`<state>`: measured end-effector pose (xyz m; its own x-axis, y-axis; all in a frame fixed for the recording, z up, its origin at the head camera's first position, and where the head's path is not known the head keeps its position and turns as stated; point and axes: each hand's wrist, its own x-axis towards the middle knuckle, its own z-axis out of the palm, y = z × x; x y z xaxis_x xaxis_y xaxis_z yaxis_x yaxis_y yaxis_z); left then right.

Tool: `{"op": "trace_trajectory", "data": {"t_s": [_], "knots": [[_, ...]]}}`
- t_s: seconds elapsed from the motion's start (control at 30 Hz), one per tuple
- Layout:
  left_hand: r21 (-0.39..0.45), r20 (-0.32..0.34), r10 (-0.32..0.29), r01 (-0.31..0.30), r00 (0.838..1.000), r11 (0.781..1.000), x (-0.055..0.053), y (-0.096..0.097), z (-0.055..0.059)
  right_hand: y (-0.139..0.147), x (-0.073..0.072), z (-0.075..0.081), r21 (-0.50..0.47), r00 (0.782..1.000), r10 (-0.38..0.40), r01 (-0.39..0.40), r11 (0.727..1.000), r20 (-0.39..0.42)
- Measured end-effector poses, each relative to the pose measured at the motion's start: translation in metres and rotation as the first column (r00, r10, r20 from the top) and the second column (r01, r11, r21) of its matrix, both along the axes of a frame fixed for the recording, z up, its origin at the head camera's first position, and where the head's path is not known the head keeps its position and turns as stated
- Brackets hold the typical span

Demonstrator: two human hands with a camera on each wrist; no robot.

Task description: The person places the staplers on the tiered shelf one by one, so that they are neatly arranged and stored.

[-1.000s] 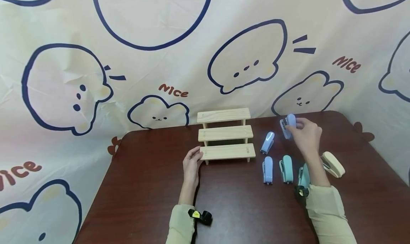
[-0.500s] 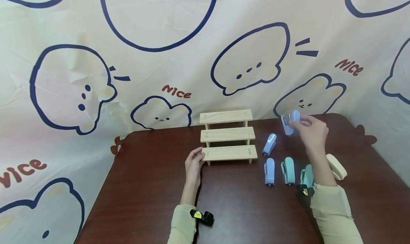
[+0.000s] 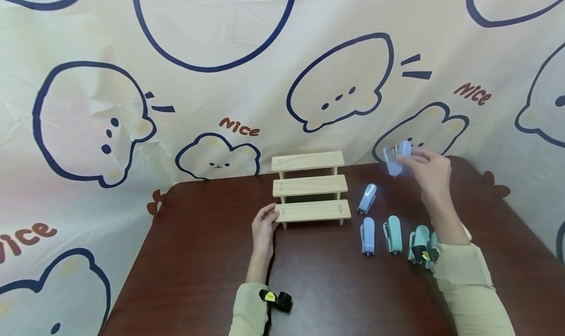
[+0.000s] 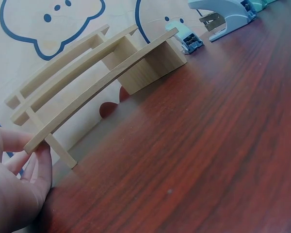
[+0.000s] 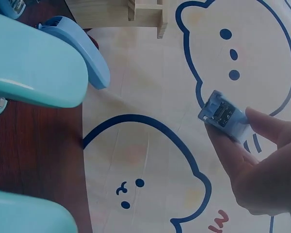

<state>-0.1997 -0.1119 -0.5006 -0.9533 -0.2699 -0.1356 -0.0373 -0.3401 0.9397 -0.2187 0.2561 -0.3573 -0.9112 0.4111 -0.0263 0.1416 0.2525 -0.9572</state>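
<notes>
My left hand (image 3: 263, 230) pinches the left end of the lowest step of a three-step wooden stand (image 3: 312, 211); in the left wrist view the thumb lies above the board and the fingers below. My right hand (image 3: 434, 179) holds a light blue stapler (image 3: 394, 167) between thumb and fingers, raised off the table at the back right. Its arms are spread apart. In the right wrist view the held stapler (image 5: 224, 116) shows one end. Two blue staplers, a far one (image 3: 367, 198) and a near one (image 3: 368, 235), lie right of the stand.
Teal staplers (image 3: 393, 234) lie to the right of the near blue one, some partly behind the right wrist's camera. A cream stapler (image 3: 467, 232) is mostly hidden by the right forearm. A printed cloth (image 3: 198, 100) hangs behind the dark wooden table (image 3: 198, 257).
My right hand has lifted the blue stapler higher, and its arms look wider apart. The forearm now covers most of the cream stapler. My left hand stays on the stand.
</notes>
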Motion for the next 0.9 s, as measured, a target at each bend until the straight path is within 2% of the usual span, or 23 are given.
{"op": "trace_trajectory", "data": {"t_s": [0.37, 0.9], "knots": [[-0.005, 0.005, 0.004, -0.004, 1.0, 1.0, -0.003, 0.0, -0.001, 0.0, 0.001, 0.008, -0.047, 1.0, 0.014, -0.015, 0.999, -0.018], [0.001, 0.012, 0.013, -0.013, 1.0, 1.0, -0.003, 0.001, -0.001, -0.004, -0.008, 0.02, -0.056, 0.996, -0.032, 0.028, 0.998, -0.081]]}}
